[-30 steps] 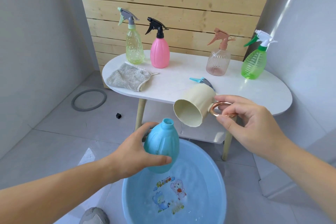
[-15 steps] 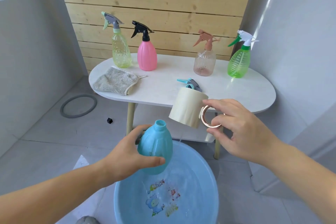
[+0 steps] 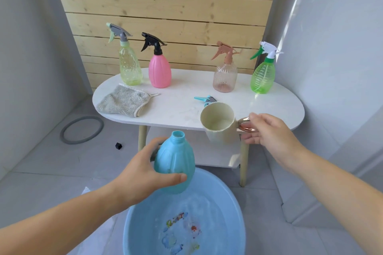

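Wooden slats [image 3: 165,6] back the table [image 3: 178,107]; my left fingers [image 3: 174,178] wrap the uncapped blue bottle [image 3: 176,161] above the basin [image 3: 141,213]. Right of them, my right fingers [image 3: 250,141] pinch the cup [image 3: 217,126] by its handle, now tipped back from the neck: pour finished, I judge.

Bright, soft daylight; colours clean. Diagonal sun streak on right wall [image 3: 290,18], upper right, nearly blown out. Pale sheen on bench [image 3: 269,107] top towards its right end. Slat wall [image 3: 165,6] evenly lit, no hard shadows. Soft shade under the bench on its shelf [image 3: 217,155]. Water in basin [image 3: 129,219] gives faint white glints. Small glint on cup [image 3: 217,124] handle. Fingertips of right grip [image 3: 269,130] slightly smeared by motion; blue bottle [image 3: 174,163] and spray bottles [image 3: 159,72] behind fairly sharp. Wide-angle bend: walls lean, forearms stretch at lower corners. Mild softness at frame edges.
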